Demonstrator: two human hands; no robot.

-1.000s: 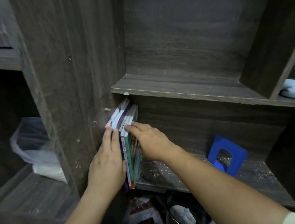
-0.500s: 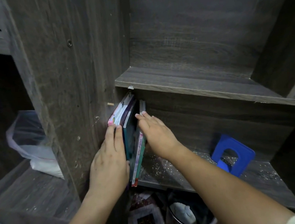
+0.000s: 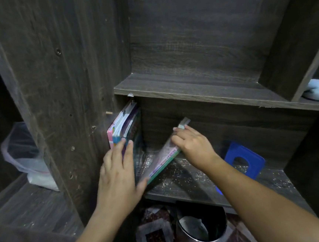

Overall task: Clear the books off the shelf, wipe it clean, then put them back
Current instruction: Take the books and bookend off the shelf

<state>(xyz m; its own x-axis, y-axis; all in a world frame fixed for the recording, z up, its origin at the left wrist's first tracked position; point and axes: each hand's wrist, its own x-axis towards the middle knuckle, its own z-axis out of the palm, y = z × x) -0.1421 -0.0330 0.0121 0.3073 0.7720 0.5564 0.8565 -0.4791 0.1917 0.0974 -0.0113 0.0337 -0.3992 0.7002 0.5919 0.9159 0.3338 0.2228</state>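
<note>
Right now, R hand (image 3: 193,146) curls over the top edge of a thin paperback (image 3: 164,159) w/ a glossy cover, tilted rightward, apart from the rest. L hand (image 3: 119,174) lies flat, fingers straight, pressing the spines of the upright books (image 3: 124,125) at the left end of the shelf (image 3: 179,181). It's dark wood-grain laminate, speckled w/ glittery dust. Blue rectangular bookend (image 3: 243,159) sits near its right end.

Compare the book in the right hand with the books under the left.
The tilted book leans right, apart at the top; the upright books stand against the side panel. The right hand grips the tilted book; the left hand presses flat on the upright books. Both rest on the same shelf.
</note>
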